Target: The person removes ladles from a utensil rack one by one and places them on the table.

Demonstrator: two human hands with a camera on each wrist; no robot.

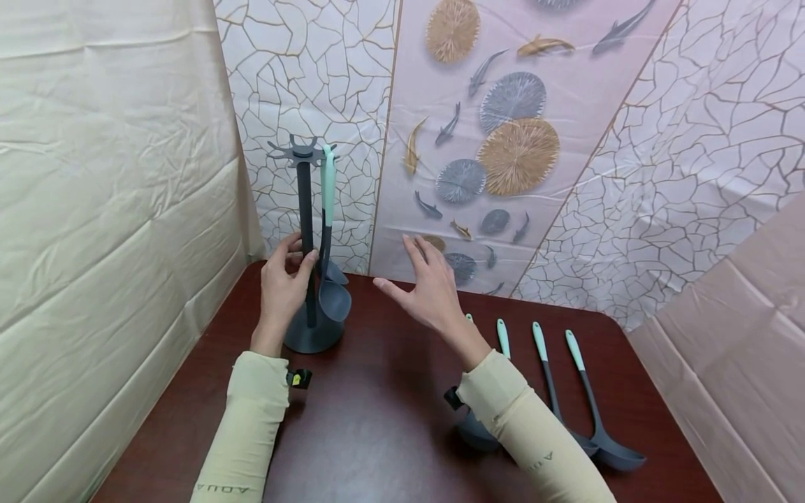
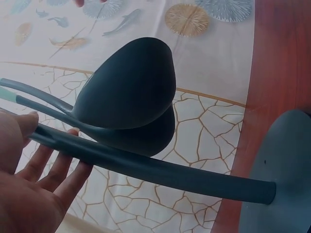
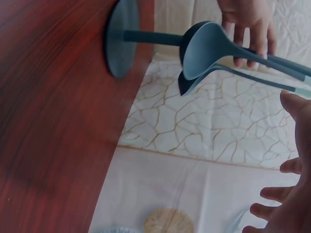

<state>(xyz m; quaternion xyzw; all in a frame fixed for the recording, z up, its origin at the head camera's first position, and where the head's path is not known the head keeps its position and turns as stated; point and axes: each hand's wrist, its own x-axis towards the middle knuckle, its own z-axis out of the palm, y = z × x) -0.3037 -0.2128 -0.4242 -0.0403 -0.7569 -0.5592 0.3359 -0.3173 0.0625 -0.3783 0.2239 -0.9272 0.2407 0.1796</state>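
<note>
A dark grey utensil stand (image 1: 305,209) with a round base and a hooked top stands at the table's back left. My left hand (image 1: 283,285) holds its pole around mid-height, the thumb on the near side. From the hooks on the right side hang two utensils with mint handles: a ladle (image 1: 335,302) in front and another bowl-headed utensil (image 1: 337,274) partly hidden behind it. To the right of the stand, my right hand (image 1: 434,292) is in the air with fingers spread and nothing in it. The right wrist view shows its thumb near the hanging handles.
On the right of the dark red table (image 1: 377,419) lie several more mint-handled utensils, among them a ladle (image 1: 619,456). My right sleeve (image 1: 534,426) covers part of them. Patterned cloth (image 1: 314,77) hangs right behind the table's back edge, and plain cloth at both sides.
</note>
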